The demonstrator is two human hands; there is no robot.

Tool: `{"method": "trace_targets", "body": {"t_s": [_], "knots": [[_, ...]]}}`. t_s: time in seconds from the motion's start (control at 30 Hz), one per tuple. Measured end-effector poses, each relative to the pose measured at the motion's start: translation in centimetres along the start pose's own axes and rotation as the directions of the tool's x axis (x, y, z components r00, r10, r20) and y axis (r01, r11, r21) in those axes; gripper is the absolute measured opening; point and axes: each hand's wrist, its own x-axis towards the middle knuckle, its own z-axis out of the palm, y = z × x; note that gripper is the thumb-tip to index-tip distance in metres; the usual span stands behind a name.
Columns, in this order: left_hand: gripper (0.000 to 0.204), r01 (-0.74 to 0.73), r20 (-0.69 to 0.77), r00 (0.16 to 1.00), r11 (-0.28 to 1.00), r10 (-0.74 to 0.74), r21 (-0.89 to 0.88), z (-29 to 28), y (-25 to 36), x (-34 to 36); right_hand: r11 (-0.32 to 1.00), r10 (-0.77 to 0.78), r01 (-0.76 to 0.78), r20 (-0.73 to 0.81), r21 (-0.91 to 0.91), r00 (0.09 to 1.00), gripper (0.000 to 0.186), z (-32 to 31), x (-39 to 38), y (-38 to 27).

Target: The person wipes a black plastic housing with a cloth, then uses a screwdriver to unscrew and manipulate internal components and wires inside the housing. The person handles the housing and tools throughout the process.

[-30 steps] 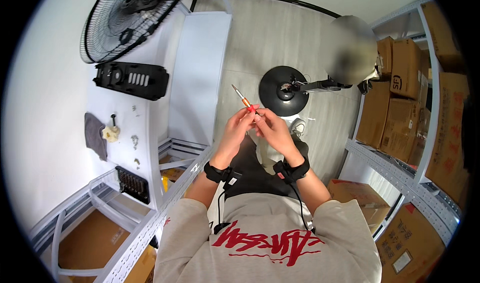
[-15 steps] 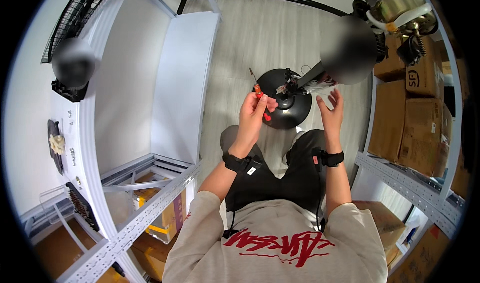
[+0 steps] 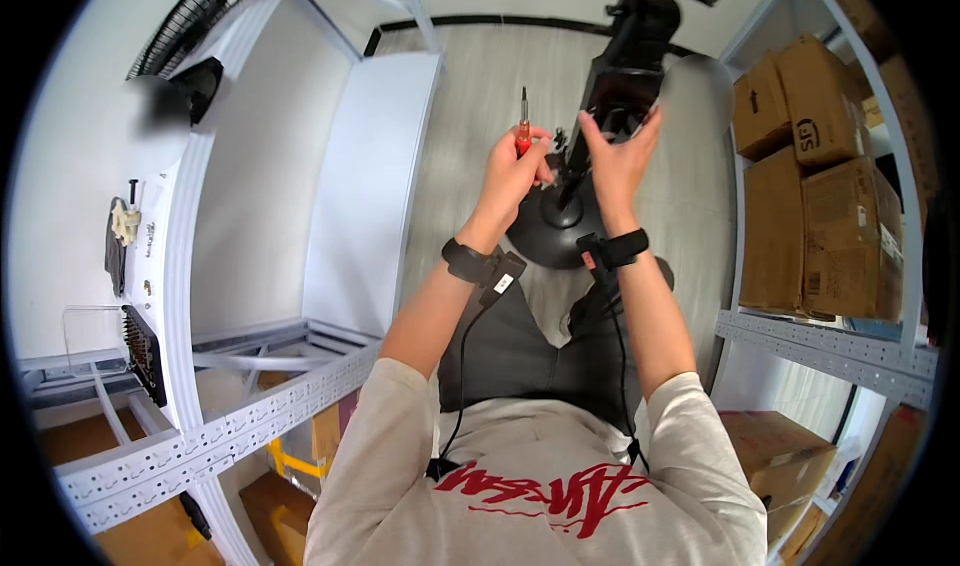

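Observation:
A screwdriver with a red-orange handle is held upright, tip up, in my left hand, beside small dark parts at the foot of a black stand column. My right hand grips that column from the near side, thumb to the left and fingers to the right. The column rises from a round black base on the floor between my legs and carries metal and black parts at its top. The left hand's fingertips are partly hidden.
At left stand a white shelf, a metal frame, and a ledge with small hardware, a cloth, a bit set and a fan grille. At right, a rack holds cardboard boxes.
My hands have moved forward. My right hand left the screwdriver, reached right and took hold of the column, which stands more upright in view. The screwdriver stays in my left hand.

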Motion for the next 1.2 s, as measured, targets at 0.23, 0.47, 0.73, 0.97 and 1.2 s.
{"method": "trace_targets", "body": {"t_s": [0.23, 0.47, 0.73, 0.97, 1.2], "knots": [[0.028, 0.027, 0.02, 0.999, 1.0, -0.027, 0.005, 0.6, 1.4, -0.4, 0.996, 0.088, -0.089, -0.07, -0.011, 0.994, 0.119, 1.6, 1.0, -1.6], [0.028, 0.058, 0.004, 0.998, 0.996, -0.058, 0.065, -2.4, -2.3, 2.4, 0.99, 0.098, -0.107, -0.095, -0.092, 0.991, 0.118, 1.6, 0.5, -1.5], [0.027, 0.078, -0.022, 0.997, 0.997, -0.078, -0.008, -4.3, -4.9, 1.1, 0.984, 0.059, -0.068, -0.054, -0.162, 0.997, 0.115, 1.4, 1.2, -0.5], [0.026, 0.098, -0.04, 0.994, 0.994, -0.097, 0.044, -5.9, -3.6, -1.5, 0.971, 0.071, -0.085, -0.067, -0.224, 0.995, 0.106, 2.3, 1.9, -0.7], [0.028, 0.06, -0.042, 0.998, 0.994, -0.057, 0.087, -6.4, -2.3, -2.6, 0.981, 0.036, -0.044, -0.046, -0.191, 0.998, 0.101, 1.7, 2.1, -0.2]]}}
